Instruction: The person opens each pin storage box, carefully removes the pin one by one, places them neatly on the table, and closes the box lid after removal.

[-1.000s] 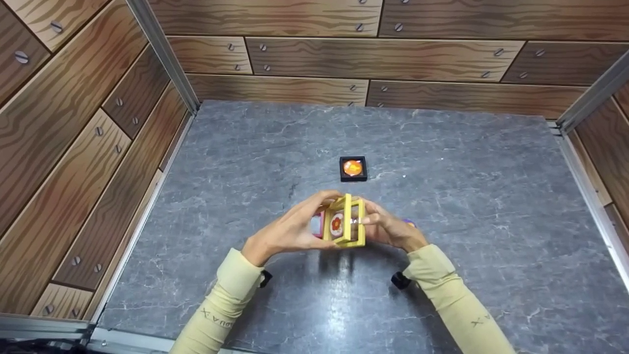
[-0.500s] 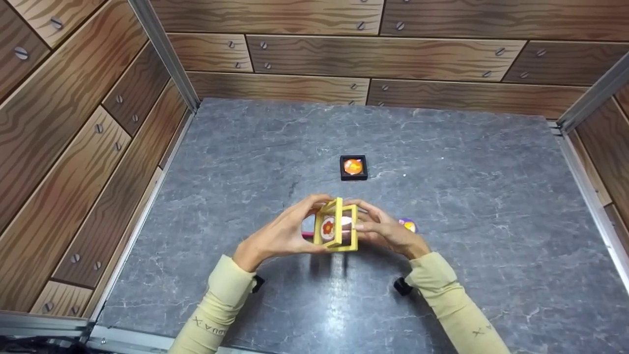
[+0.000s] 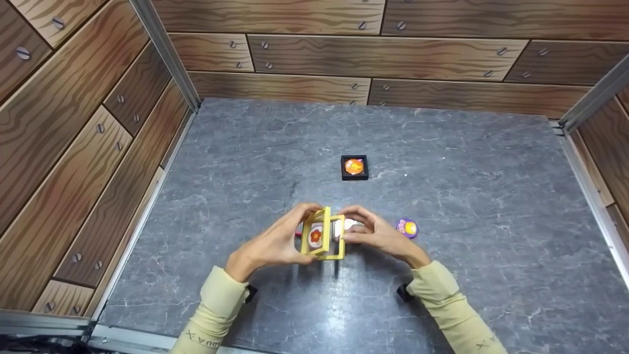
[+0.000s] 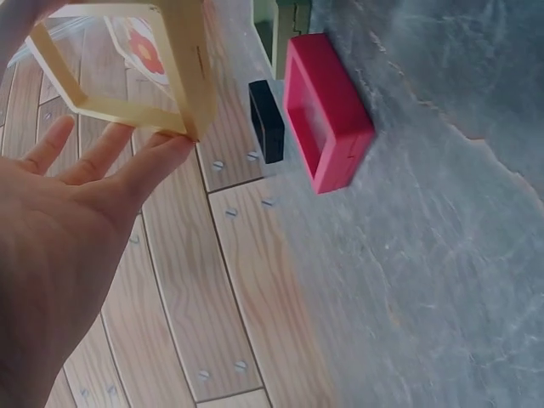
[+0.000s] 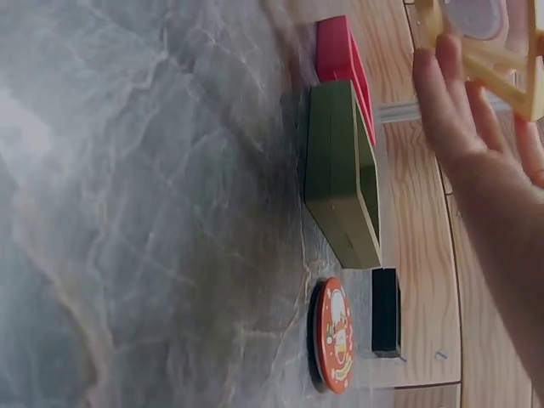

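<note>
Left hand (image 3: pixel 268 247) grasping the yellow frame (image 3: pixel 326 235), thumb on the near edge, fingers on the far edge. Right hand (image 3: pixel 382 235) also grasping it, thumb and fingers on the right side. Neither one released.

Yellow frame: held up off the tabletop (image 3: pixel 265 162), its two halves spread apart in a V. Flower disc (image 3: pixel 315 236), white with a red flower, sits at the left half. Can't tell if it touches the film.

Around the yellow frame:
- Pink frame (image 4: pixel 330 115): on the tabletop, below and left of it, mostly hidden behind the left hand in the head view.
- Green frame (image 5: pixel 333 161): on the tabletop, below and right of it, near the pink one. Can't tell if those two touch.
- Badge (image 3: pixel 407 227): round, lying flat to its right, past the right hand. Purple-edged in the head view.
- Black frame (image 3: pixel 354 167): flat on the tabletop, beyond it and slightly right, well apart from both hands. Orange disc (image 3: pixel 354 166) inside.

Sleeves (image 3: pixel 216 312): pale yellow, on the near side of it. Wood-print walls (image 3: pixel 383 56) stand behind it and out to both sides, well apart.
</note>
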`<action>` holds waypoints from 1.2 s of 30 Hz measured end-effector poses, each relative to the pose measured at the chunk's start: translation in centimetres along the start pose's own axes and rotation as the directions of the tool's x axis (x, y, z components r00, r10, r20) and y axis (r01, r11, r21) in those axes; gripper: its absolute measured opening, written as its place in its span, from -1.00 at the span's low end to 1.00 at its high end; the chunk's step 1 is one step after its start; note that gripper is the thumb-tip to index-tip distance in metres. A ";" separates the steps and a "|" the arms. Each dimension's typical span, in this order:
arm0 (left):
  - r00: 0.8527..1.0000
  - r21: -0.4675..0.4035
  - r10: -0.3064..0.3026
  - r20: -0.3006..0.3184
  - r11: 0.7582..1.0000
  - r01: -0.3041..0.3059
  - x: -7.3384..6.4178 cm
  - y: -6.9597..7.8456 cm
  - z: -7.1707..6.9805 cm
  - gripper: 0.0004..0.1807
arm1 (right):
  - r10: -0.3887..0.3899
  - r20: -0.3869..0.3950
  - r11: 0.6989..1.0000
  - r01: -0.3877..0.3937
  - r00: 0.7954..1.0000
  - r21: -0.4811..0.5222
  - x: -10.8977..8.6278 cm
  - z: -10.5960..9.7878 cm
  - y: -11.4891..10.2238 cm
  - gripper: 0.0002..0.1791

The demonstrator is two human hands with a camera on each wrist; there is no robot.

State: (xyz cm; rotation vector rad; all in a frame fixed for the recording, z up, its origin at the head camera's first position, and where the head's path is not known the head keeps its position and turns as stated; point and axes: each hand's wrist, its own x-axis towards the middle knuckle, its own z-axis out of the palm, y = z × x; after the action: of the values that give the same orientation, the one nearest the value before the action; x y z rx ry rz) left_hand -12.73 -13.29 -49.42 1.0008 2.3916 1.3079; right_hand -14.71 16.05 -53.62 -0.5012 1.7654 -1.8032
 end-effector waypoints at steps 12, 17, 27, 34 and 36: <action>1.000 0.039 -0.028 -0.009 0.999 0.028 -2.4 -0.1 1.0 0.23 | -0.009 0.047 0.988 0.016 0.999 -0.151 -0.7 1.4 0.6 -0.38; 0.999 0.042 -0.040 -0.013 0.998 0.041 -3.1 -0.3 1.0 0.18 | 0.023 0.033 0.968 -0.014 0.999 -0.252 -1.1 2.0 0.5 -0.41; 0.996 -0.120 -0.080 -0.027 0.990 0.076 -4.8 -0.9 0.8 0.22 | -0.019 0.002 0.809 0.016 1.000 -0.588 -2.1 4.8 0.7 0.00; 0.993 -0.203 -0.118 -0.026 0.973 0.110 -5.8 -1.4 0.7 0.27 | -0.046 -0.029 0.710 0.013 0.999 -0.704 -2.3 6.2 1.2 0.11; 0.991 -0.230 -0.133 -0.020 0.965 0.125 -6.1 -1.6 0.7 0.29 | -0.033 -0.034 0.698 -0.002 0.999 -0.716 -2.3 6.5 1.2 0.13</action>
State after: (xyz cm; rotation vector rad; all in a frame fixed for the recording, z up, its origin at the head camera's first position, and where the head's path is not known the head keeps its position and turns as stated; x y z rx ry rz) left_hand -8.65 -17.48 -51.79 0.7509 2.2244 1.5208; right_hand -8.74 12.48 -54.15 -0.7748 2.4854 -1.0542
